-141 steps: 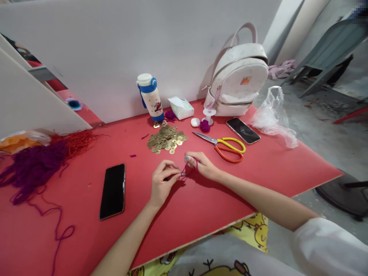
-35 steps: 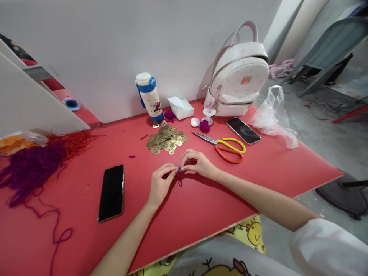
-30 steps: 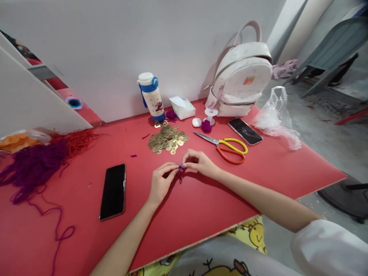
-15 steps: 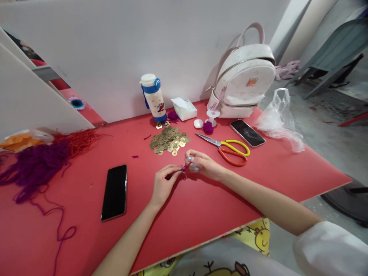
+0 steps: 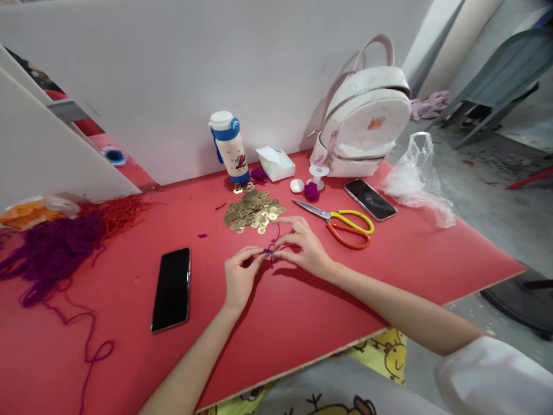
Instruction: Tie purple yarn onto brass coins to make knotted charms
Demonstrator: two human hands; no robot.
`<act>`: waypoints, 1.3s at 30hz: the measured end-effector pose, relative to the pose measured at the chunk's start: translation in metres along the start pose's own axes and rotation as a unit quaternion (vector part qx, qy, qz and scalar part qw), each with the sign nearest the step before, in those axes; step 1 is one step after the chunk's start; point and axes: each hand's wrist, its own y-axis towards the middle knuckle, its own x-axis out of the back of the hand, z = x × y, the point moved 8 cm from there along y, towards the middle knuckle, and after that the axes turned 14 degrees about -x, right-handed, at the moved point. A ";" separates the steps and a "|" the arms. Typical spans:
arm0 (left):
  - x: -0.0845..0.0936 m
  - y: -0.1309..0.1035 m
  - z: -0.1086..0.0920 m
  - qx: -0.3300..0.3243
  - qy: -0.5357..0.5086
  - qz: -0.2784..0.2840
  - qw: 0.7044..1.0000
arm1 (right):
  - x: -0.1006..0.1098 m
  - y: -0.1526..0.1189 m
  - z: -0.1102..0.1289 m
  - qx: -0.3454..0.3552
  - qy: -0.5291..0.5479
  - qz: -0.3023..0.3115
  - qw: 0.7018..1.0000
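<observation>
Between my two hands, over the red table, is a small knotted piece of purple yarn (image 5: 272, 263) with loose ends sticking out. My left hand (image 5: 242, 274) pinches it between thumb and forefinger from the left. From the right, my right hand (image 5: 306, 248) grips the same yarn with its thumb and a finger close to the knot, its forefinger stretched out above. One strand rises toward that forefinger. Just beyond my hands lies a heap of brass-coloured coins with holes (image 5: 253, 211). Scissors (image 5: 332, 216) with yellow and orange handles lie beyond my right hand.
A black phone (image 5: 171, 289) lies left of my left hand, and a purple yarn pile (image 5: 56, 245) farther left. Along the back stand a bottle (image 5: 231, 150), a tissue pack (image 5: 276, 165), a spool (image 5: 318, 173) and a white backpack (image 5: 367, 124). Another phone (image 5: 370, 199) lies right.
My right hand has changed its grip: its fingers have spread and its thumb has come down to the knot. My left hand and the yarn have shifted slightly left.
</observation>
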 end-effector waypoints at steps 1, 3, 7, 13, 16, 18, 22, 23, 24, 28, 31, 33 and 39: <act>0.000 0.000 0.000 0.000 -0.006 -0.002 1.000 | -0.007 -0.002 0.000 0.005 -0.013 0.019 1.000; -0.001 0.000 -0.001 -0.001 -0.016 0.000 1.000 | -0.015 -0.005 -0.001 0.004 -0.011 0.040 0.999; -0.002 -0.001 -0.002 0.009 -0.033 0.000 0.999 | -0.020 -0.006 -0.002 -0.002 0.003 0.062 0.998; 0.000 0.000 -0.004 0.003 -0.040 -0.003 0.999 | -0.019 -0.005 -0.006 -0.017 0.019 0.049 0.998; -0.002 -0.001 -0.005 -0.003 -0.048 0.005 0.999 | -0.021 -0.004 -0.011 -0.047 0.048 0.067 0.996; -0.003 -0.002 -0.005 -0.005 -0.054 0.007 0.998 | -0.023 -0.004 -0.011 -0.058 0.063 0.083 0.993; -0.005 -0.003 -0.008 0.005 -0.066 0.011 0.998 | -0.027 -0.007 -0.001 -0.001 0.039 0.106 0.994; -0.006 -0.004 -0.009 0.007 -0.069 0.014 0.998 | -0.029 -0.009 0.001 0.016 0.024 0.111 0.993; -0.007 -0.004 -0.011 0.008 -0.072 0.017 0.997 | -0.031 -0.010 0.002 0.028 0.008 0.116 0.993; -0.010 -0.006 -0.018 0.004 -0.090 0.024 0.996 | -0.032 -0.011 0.001 0.035 -0.034 0.112 0.992; -0.011 -0.006 -0.024 0.000 -0.103 0.029 0.994 | -0.030 -0.010 0.000 0.028 -0.057 0.106 0.992; -0.012 -0.006 -0.028 -0.006 -0.111 0.036 0.993 | -0.029 -0.010 0.000 0.023 -0.067 0.099 0.993; -0.017 -0.006 -0.030 -0.013 -0.120 0.057 0.991 | -0.028 -0.007 -0.005 0.006 -0.076 0.093 0.993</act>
